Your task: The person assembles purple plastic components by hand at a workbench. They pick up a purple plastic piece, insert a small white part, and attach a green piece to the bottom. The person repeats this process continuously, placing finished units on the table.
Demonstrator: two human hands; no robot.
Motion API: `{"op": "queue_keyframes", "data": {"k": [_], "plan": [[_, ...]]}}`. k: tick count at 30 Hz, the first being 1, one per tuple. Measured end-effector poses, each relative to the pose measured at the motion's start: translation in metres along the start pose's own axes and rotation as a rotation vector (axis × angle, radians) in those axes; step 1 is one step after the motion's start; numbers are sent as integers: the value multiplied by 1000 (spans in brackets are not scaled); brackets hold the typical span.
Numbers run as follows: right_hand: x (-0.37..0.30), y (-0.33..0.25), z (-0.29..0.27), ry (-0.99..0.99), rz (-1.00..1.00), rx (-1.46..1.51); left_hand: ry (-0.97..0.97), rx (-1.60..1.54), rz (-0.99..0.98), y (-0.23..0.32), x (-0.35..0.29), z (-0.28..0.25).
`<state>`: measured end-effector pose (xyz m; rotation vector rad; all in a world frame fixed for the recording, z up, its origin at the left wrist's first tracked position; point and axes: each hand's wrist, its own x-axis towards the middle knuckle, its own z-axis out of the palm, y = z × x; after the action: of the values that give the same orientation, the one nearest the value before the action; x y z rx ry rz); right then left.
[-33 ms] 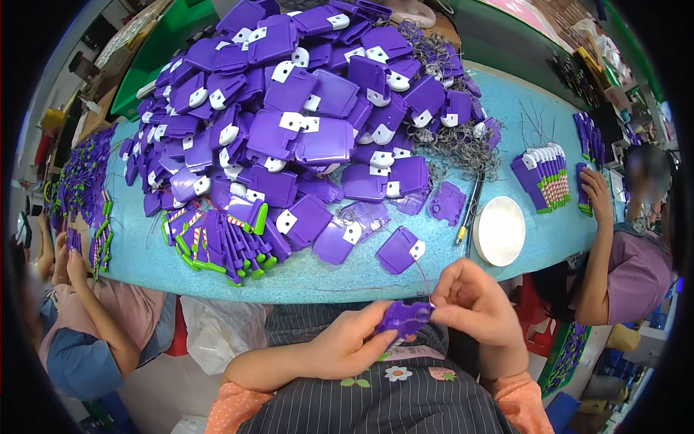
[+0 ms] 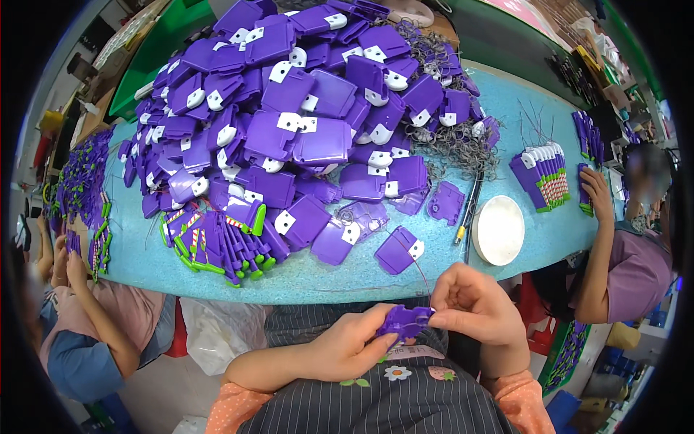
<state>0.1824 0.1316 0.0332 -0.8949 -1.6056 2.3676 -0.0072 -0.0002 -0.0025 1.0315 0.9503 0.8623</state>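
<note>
Close to my lap, my left hand [image 2: 348, 344] grips a purple plastic shell [image 2: 406, 322] between thumb and fingers, its moulded inner side showing. My right hand [image 2: 477, 307] is closed in a pinch at the shell's right edge, where a thin reddish wire [image 2: 424, 278] runs up from the fingertips. The exact hold on the wire is partly hidden by the fingers. Just beyond, a flat purple piece with a white corner [image 2: 397, 250] lies alone on the blue table [image 2: 340, 288].
A large heap of purple-and-white pieces [image 2: 275, 134] covers the table's left and middle. Finished-looking purple-and-green parts [image 2: 224, 246] fan out before it. Grey coils [image 2: 452, 148], a white dish [image 2: 499, 230] and a screwdriver-like tool [image 2: 468, 213] lie right. Co-workers sit at both sides.
</note>
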Motion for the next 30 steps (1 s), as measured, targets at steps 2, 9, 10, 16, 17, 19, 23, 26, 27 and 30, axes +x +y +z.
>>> {"op": "queue_keyframes", "data": {"k": [2,9,10,16,17,19,23,26,27,30], "plan": [[4,1,-6,-138,87,85,-58,146,48,3,0,-4],[33,40,-3,332,-197,-363,5,-551,110,-12,-23,-1],[41,45,-1,447,-307,-701,98,-688,87,-12,-27,2],[26,51,12,666,-324,-889,257,-677,-169,-23,-29,9],[14,52,8,599,-264,-593,256,-675,-165,-26,-29,11],[0,44,17,338,-236,-252,234,-692,-169,-24,-26,13],[6,48,28,120,-248,-169,220,-628,-155,-25,-22,18],[16,50,31,89,-150,-132,191,-576,-150,-25,-21,19],[18,50,32,76,-116,-116,194,-564,-162,-23,-21,19],[21,52,33,105,-98,-183,215,-508,-163,-20,-21,18]]}}
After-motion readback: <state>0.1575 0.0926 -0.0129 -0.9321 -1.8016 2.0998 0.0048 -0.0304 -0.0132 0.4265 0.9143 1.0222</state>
